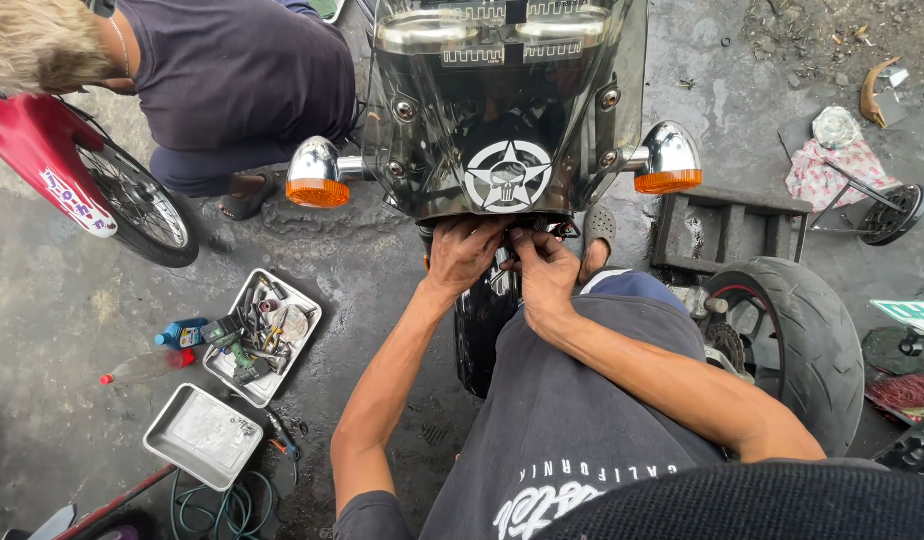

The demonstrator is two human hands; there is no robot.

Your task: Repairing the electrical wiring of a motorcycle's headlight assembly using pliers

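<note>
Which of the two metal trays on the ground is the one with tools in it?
The rectangular metal tray nearer the motorcycle, heaped with tools. The other metal tray, closer to the coiled green hose, holds no tools.

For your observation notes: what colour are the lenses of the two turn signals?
Orange, on the turn signals in the head view.

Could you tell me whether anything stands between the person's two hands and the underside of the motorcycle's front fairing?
Nothing visible does. The left hand and the right hand are both already at the lower edge of the dark fairing, above the front wheel. What the fingertips are holding there is hidden.
</note>
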